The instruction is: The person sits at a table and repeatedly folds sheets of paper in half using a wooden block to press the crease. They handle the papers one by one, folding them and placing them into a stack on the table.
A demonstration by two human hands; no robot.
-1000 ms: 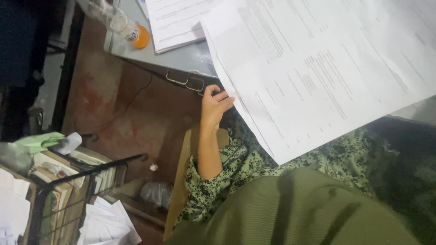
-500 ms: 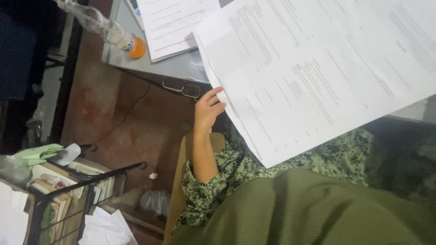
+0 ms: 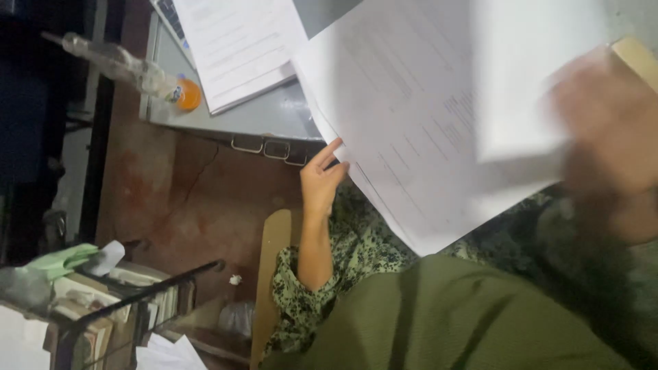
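Since the earlier frames, a blurred right hand (image 3: 610,130) has come into view at the right edge, and the large printed sheet (image 3: 418,137) has swung toward 12 o'clock. That right hand is pressed against a smaller white page (image 3: 534,75) lying over the sheet; blur hides whether its fingers are closed on it. The left hand (image 3: 322,181) sits at about 8 o'clock from the sheet's middle, fingers loosely spread and partly open, tips touching the sheet's lower-left edge without a clear grip. The sheet's long axis runs from about 10 o'clock to 4 o'clock, hanging off the grey counter (image 3: 274,116) over the person's patterned sleeve and green lap. At 10 o'clock from the left hand, a second stack of printed papers (image 3: 233,48) rests on the counter, with a plastic bottle with an orange cap (image 3: 154,82) just beside it, lying tilted. At 7 o'clock, well apart, a wire rack of books (image 3: 103,301) stands on the floor.
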